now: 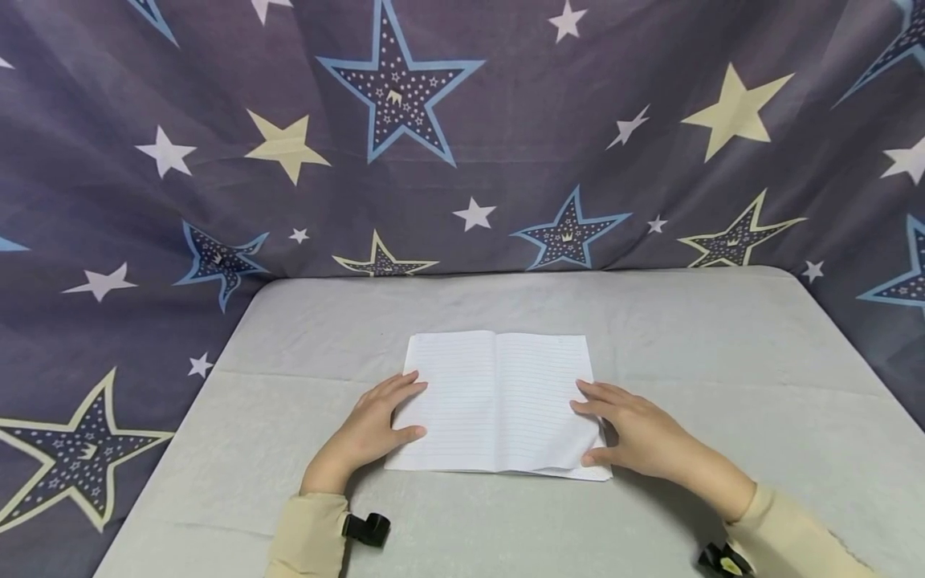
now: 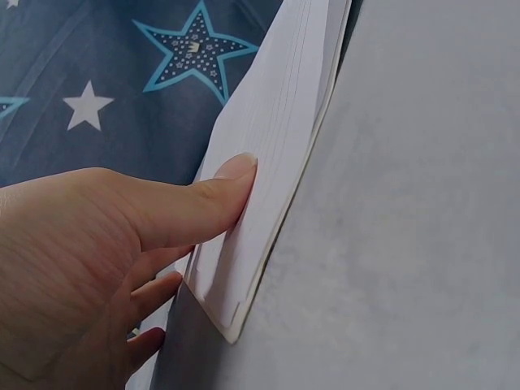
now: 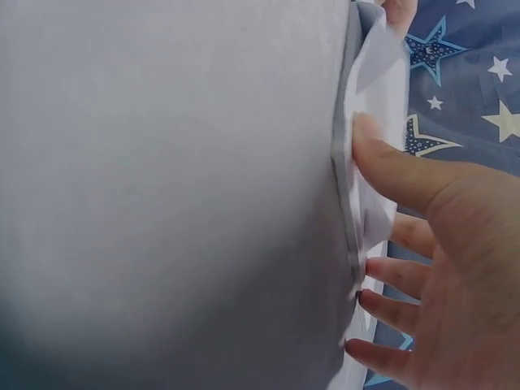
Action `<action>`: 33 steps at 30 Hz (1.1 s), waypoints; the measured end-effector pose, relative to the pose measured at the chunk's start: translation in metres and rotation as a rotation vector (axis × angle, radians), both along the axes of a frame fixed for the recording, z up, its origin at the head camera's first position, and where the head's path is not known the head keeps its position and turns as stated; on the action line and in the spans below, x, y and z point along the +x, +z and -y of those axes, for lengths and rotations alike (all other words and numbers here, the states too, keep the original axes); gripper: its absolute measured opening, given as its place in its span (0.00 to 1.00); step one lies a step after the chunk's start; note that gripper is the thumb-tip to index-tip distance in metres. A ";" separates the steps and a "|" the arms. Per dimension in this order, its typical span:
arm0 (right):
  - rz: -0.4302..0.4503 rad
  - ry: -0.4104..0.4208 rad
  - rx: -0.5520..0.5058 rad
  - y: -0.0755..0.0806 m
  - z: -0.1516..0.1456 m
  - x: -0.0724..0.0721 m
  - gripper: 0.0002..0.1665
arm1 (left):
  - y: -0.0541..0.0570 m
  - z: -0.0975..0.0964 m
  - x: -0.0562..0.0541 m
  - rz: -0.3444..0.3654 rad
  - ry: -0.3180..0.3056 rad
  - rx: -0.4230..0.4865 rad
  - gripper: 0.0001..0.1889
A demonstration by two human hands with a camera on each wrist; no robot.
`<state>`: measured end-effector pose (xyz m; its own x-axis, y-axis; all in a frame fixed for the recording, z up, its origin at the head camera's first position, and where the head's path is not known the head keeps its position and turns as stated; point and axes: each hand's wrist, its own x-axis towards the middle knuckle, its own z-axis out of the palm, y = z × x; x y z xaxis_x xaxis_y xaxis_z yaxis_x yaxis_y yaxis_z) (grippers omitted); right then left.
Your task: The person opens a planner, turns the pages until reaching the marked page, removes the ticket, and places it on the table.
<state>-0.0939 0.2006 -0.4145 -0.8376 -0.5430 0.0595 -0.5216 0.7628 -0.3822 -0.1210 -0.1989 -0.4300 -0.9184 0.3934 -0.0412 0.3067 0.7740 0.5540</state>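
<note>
A notebook with lined white pages (image 1: 451,401) lies open on the table, its center fold running away from me. My left hand (image 1: 372,421) rests at its left edge. In the left wrist view, the thumb (image 2: 231,191) lies flat on the page while the other fingers reach past the side edge. At the opposite edge is my right hand (image 1: 639,429), fingers spread and fairly straight. Its thumb (image 3: 390,171) touches the right page near the bottom corner, where the top sheet (image 1: 578,449) bends up slightly from the sheets below.
A light grey cloth (image 1: 303,337) covers the table. Behind and beside it hangs a dark curtain with stars (image 1: 506,160). Black straps with small devices circle both wrists, the left device (image 1: 368,530) close over the cloth. Both sleeves (image 1: 311,534) are beige.
</note>
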 end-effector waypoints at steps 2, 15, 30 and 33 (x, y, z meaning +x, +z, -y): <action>-0.014 -0.021 0.000 -0.001 0.002 0.000 0.41 | 0.001 0.000 0.000 0.006 0.003 0.001 0.35; 0.048 -0.246 -0.273 -0.002 0.015 0.004 0.56 | 0.002 0.000 0.002 0.013 0.003 0.020 0.35; 0.149 -0.150 -0.605 0.005 0.059 0.008 0.47 | -0.001 0.002 -0.001 -0.024 -0.014 0.024 0.34; 0.164 -0.112 -0.616 0.008 0.074 0.008 0.46 | -0.002 0.004 -0.001 -0.010 -0.007 0.023 0.35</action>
<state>-0.0863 0.1268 -0.4064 -0.9120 -0.3589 0.1984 -0.3489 0.4250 -0.8352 -0.1218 -0.2033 -0.4318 -0.9159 0.4007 -0.0229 0.3178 0.7590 0.5683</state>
